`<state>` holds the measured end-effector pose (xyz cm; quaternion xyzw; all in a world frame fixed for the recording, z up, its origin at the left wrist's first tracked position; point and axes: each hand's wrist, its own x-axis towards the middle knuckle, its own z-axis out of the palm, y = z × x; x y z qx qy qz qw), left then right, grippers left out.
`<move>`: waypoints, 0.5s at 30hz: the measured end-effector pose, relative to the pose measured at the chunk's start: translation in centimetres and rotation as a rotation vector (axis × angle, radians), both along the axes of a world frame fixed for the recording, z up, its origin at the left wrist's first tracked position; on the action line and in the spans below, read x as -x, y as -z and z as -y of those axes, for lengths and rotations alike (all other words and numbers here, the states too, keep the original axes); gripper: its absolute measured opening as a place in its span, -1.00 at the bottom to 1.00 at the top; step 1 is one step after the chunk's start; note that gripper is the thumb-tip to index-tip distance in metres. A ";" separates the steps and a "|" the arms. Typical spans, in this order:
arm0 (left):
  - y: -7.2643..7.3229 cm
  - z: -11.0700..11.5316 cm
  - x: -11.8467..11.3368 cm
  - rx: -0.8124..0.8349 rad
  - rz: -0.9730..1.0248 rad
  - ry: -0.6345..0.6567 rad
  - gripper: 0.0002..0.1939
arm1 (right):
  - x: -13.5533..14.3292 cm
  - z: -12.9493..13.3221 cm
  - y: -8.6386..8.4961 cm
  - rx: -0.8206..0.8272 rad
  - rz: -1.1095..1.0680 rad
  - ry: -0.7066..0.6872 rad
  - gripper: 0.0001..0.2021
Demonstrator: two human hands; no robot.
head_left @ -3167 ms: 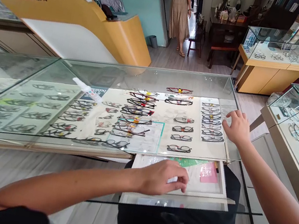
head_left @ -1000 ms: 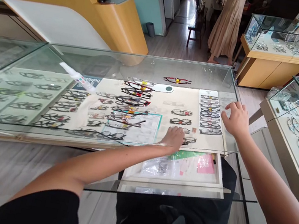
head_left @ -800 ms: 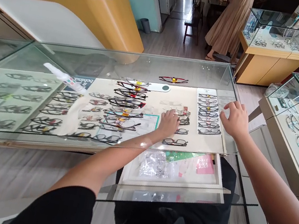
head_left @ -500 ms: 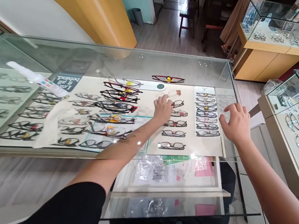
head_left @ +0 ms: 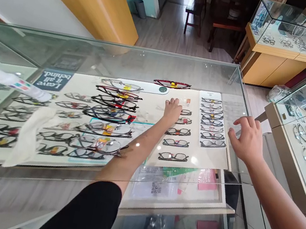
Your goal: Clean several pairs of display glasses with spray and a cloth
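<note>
My left hand (head_left: 172, 110) reaches under the glass top of the display case (head_left: 140, 54), among eyeglasses lying in a column. Its fingers are curled down on a pale, see-through pair of eyeglasses (head_left: 188, 101) with an orange tag, mostly covered by the hand. Just below lie dark-framed eyeglasses (head_left: 178, 131) with a red tag. To the right, a white display card (head_left: 209, 95) carries several eyeglasses. My right hand (head_left: 245, 138) hovers by the case's right end, fingers bent, thumb apart, holding nothing.
Several stacked eyeglasses (head_left: 108, 113), red-framed eyeglasses (head_left: 172, 84), a white tube (head_left: 24, 86) and a white cloth (head_left: 28, 138) rest on the glass top. A shallow tray (head_left: 172, 208) with papers and plastic bags sits at the near side. Another glass case (head_left: 287, 126) stands right.
The view has shifted, leaving the counter's contents lower in the picture. My left hand stays at the see-through eyeglasses; my right hand stays beside the right end with its fingers apart.
</note>
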<state>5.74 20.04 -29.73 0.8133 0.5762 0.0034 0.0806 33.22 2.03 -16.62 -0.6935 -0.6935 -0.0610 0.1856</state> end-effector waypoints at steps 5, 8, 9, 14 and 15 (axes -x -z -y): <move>-0.2 0.0 -0.3 0.004 -0.013 0.010 -0.65 | -0.1 -0.1 0.0 -0.002 -0.006 -0.009 -0.84; -0.4 0.0 -0.4 0.012 -0.019 0.008 -0.68 | 0.0 -0.1 0.0 -0.001 -0.010 -0.009 -0.85; -0.6 0.0 -0.3 0.015 -0.017 0.008 -0.70 | 0.0 -0.1 -0.1 0.000 -0.009 -0.009 -0.85; -1.8 -0.4 0.2 0.012 0.026 -0.016 -0.71 | 0.1 -0.1 -0.1 0.001 -0.007 -0.005 -0.84; -2.1 -0.5 0.3 0.008 0.039 -0.029 -0.68 | 0.1 -0.1 -0.1 0.000 -0.012 -0.005 -0.84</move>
